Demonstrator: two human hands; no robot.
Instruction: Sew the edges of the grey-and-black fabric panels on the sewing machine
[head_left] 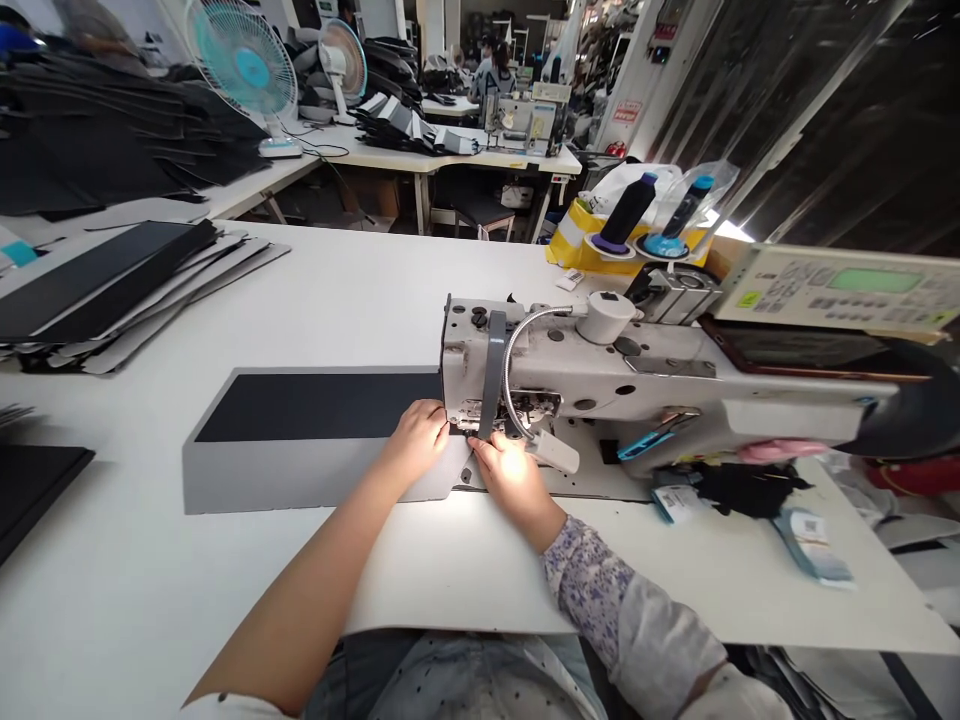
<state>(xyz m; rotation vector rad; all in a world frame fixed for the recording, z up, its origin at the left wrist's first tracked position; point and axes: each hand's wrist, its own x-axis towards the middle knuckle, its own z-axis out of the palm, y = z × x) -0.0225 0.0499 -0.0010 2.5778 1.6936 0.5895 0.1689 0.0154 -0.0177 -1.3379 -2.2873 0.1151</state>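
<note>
A long grey panel with a black strip lies flat on the white table, its right end under the head of a sewing machine. My left hand rests on the panel's right end with fingers curled and pressed down, just left of the needle area. My right hand lies on the panel just in front of the needle, lit by the machine's small lamp, fingertips pressed together on the material. The needle itself is hidden behind the machine head.
Stacked black and grey panels lie at the left. Two thread cones and a control panel stand behind the machine. Labels and dark scraps lie at the right. Fans and other work tables stand behind.
</note>
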